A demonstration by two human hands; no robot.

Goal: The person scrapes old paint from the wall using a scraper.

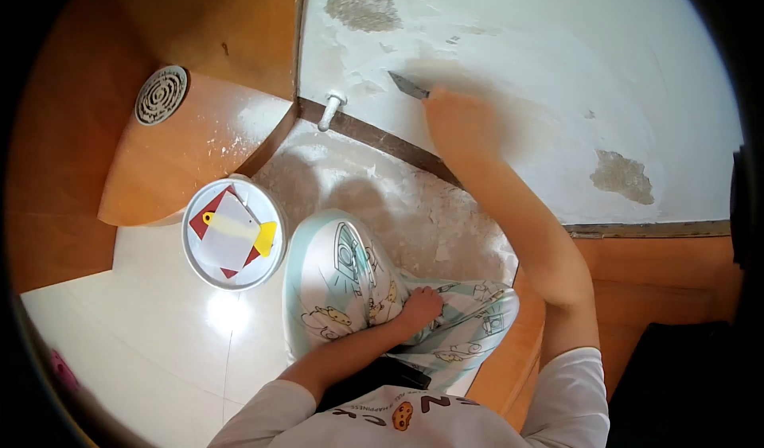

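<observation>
My right hand (458, 118) is closed on a scraper (409, 86), whose dark blade lies against the white wall (509, 58). Flaked, scuffed plaster surrounds the blade, and a bare grey patch (364, 5) shows above it to the left. Another bare patch (622, 177) is low on the wall, right of my forearm. My left hand (423, 306) rests on my patterned trousers, its fingers curled in; whether anything is inside them is hidden.
A white bucket (189, 249) with a sheet, red pieces and a yellow piece on top stands at left. A white pipe (328, 114) juts from the wall base. Dust covers the wooden ledge (183, 149), which holds a round coiled item (161, 95).
</observation>
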